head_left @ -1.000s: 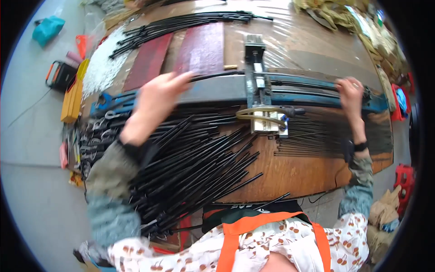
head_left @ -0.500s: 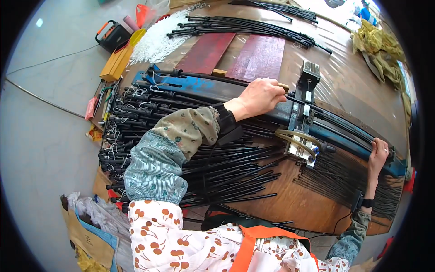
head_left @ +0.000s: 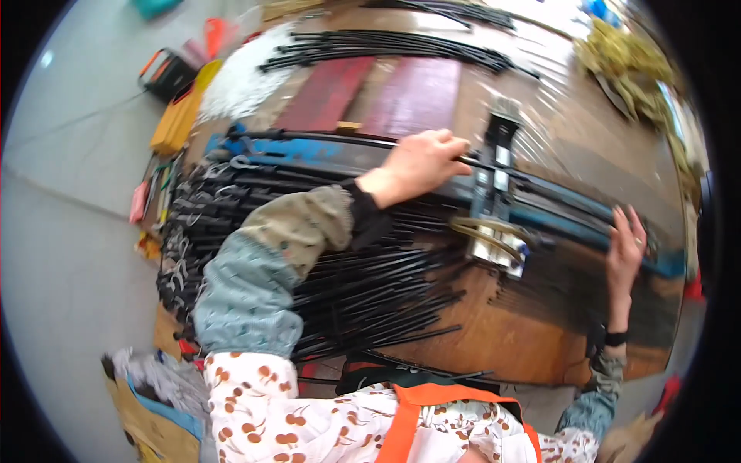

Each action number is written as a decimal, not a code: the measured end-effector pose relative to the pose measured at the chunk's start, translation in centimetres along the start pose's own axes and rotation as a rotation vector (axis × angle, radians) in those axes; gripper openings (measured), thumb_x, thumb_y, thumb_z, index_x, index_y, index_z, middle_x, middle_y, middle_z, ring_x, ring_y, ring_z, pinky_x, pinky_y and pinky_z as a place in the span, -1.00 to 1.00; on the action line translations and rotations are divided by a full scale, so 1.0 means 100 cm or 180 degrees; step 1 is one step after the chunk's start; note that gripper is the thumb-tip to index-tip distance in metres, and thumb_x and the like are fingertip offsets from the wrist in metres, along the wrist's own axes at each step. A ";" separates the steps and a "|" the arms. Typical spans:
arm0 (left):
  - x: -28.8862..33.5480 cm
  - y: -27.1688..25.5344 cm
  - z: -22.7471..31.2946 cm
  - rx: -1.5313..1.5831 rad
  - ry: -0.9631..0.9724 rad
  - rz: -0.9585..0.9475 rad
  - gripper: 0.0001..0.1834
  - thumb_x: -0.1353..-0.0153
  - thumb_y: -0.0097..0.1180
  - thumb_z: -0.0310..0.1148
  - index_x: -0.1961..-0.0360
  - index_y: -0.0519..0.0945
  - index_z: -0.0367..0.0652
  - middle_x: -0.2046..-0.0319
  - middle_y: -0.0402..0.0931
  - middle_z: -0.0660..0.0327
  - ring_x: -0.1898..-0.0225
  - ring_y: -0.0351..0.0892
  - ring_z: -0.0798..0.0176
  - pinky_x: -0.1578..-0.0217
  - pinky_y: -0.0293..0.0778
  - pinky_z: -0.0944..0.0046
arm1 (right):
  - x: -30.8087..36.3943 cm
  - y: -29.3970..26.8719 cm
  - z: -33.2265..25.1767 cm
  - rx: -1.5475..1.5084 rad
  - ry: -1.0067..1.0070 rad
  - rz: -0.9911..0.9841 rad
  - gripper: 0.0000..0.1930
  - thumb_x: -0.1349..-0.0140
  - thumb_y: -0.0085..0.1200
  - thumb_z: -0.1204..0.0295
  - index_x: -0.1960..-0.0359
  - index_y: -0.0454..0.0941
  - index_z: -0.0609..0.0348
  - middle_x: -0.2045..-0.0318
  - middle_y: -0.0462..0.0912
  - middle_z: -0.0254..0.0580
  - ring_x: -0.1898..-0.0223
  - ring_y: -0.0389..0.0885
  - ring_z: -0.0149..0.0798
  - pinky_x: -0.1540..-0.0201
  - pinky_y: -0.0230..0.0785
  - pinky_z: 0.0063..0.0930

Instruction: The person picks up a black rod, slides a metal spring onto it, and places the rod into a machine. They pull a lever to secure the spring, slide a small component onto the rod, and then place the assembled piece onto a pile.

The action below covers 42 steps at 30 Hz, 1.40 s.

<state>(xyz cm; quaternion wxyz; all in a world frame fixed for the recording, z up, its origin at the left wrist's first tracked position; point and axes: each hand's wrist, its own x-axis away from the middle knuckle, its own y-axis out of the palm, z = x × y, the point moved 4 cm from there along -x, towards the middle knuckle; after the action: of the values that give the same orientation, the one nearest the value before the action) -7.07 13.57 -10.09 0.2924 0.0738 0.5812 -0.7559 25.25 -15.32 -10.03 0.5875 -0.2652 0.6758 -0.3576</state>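
- From the head view, we saw the left hand (head_left: 421, 163) curled around a thin black metal rod (head_left: 332, 139) lying along the long blue steel rail (head_left: 309, 150) across the wooden workbench (head_left: 502, 332).
- The right hand (head_left: 627, 251) lay open, fingers spread, on the rail's right end.
- A pile of black rods (head_left: 355, 285) lay nearer, left of the metal clamp jig (head_left: 494, 224).

From my feed, the long blue metal rail (head_left: 309, 148) looks painted and scuffed. The thin black rods (head_left: 363, 289) are matt, maybe plastic-coated. The brown wooden tabletop (head_left: 502, 332) is smooth, and clear glossy plastic sheeting (head_left: 556, 92) shines further back.
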 end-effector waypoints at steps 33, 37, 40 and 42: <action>0.024 -0.033 -0.040 -0.2379 0.0351 0.0682 -0.67 -0.25 0.15 -0.26 -0.04 0.62 0.06 -0.04 0.46 0.29 -0.15 0.32 0.07 0.03 0.20 -0.05 | 0.094 0.044 -0.197 -0.0650 -0.0939 -0.1351 -0.69 0.12 0.26 0.49 0.26 0.53 0.11 0.34 0.47 -0.18 0.22 0.47 -0.05 0.16 0.32 -0.22; 0.084 -0.018 0.086 -0.2944 -0.1396 -0.0975 -0.77 -0.11 0.21 -0.07 0.46 0.71 0.05 0.37 0.52 0.26 0.21 0.47 0.12 0.25 0.26 0.00 | 0.082 0.046 -0.189 -0.1312 -0.0584 -0.1839 -0.71 0.07 0.10 0.59 0.23 0.52 0.20 0.34 0.46 -0.01 0.21 0.47 0.10 0.17 0.37 -0.09; 0.175 0.026 0.134 -0.1514 -0.1649 -0.0758 -0.82 -0.07 0.27 -0.09 0.49 0.66 0.09 0.32 0.45 0.28 0.16 0.42 0.14 0.22 0.24 0.03 | 0.058 0.044 -0.189 -0.1892 -0.0075 -0.2031 -0.84 -0.22 -0.01 0.60 0.17 0.54 0.26 0.26 0.57 0.11 0.17 0.57 0.16 0.12 0.44 -0.14; 0.186 0.039 0.143 -0.1270 -0.1790 -0.0096 -0.94 -0.09 0.14 -0.33 0.39 0.57 -0.01 0.33 0.42 0.24 0.16 0.40 0.14 0.20 0.26 0.08 | 0.061 0.059 -0.177 -0.1944 -0.0187 -0.2086 -0.81 -0.42 -0.02 0.50 0.04 0.57 0.30 0.18 0.64 0.11 0.16 0.60 0.19 0.09 0.46 -0.21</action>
<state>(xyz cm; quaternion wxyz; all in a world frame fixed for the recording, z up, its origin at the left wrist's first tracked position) -16.99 -6.83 -17.32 0.4386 -0.2046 0.6152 -0.6223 7.17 -13.49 -17.48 0.3569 -0.6365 0.6137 -0.3013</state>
